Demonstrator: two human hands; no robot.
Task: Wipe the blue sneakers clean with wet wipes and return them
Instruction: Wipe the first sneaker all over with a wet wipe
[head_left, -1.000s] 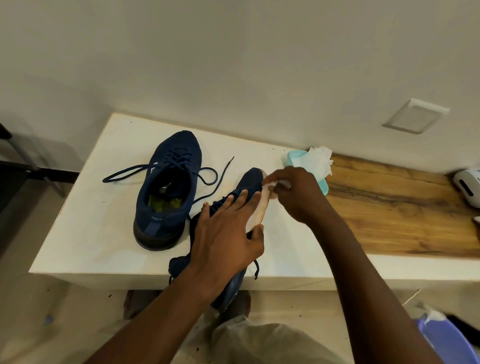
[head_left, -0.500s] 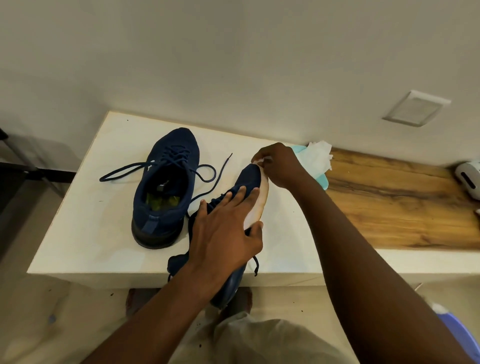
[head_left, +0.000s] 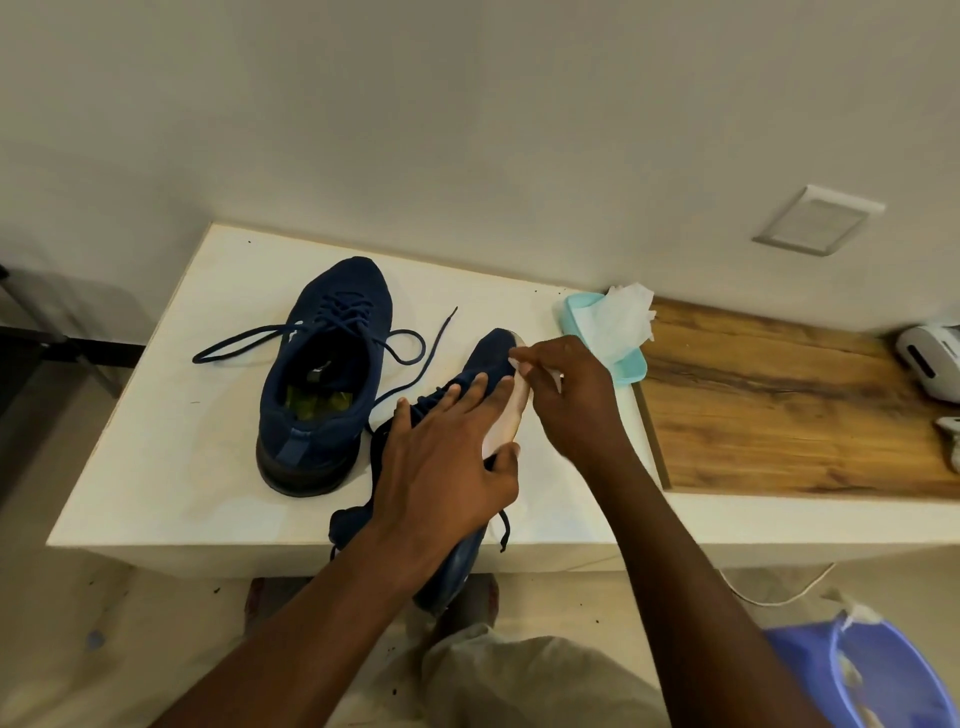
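- The left hand (head_left: 447, 457) holds the tipped sneaker (head_left: 493, 356) tight. Its fingers are spread over the blue top and its thumb hooks round the pale sole (head_left: 511, 415).
- The tipped sneaker lies on its side on the white table (head_left: 156, 441). Its toe points at the wall and its heel hangs past the front edge.
- The right hand (head_left: 566, 400) pinches a small wet wipe (head_left: 515, 362) and presses it on the sole edge by the toe.
- The other sneaker (head_left: 327, 374) stands upright on the table, just left of the tipped one. Its laces lie loose and something yellow-green sits inside it.
- A teal wipes pack (head_left: 631, 366) lies near the wall, just right of the toe. A white wipe (head_left: 621, 317) sticks out of it.
- A wooden top (head_left: 779, 410) lies to the right, with a white gadget (head_left: 930, 358) at its far end.
- A blue tub (head_left: 883, 675) sits on the floor at the bottom right.
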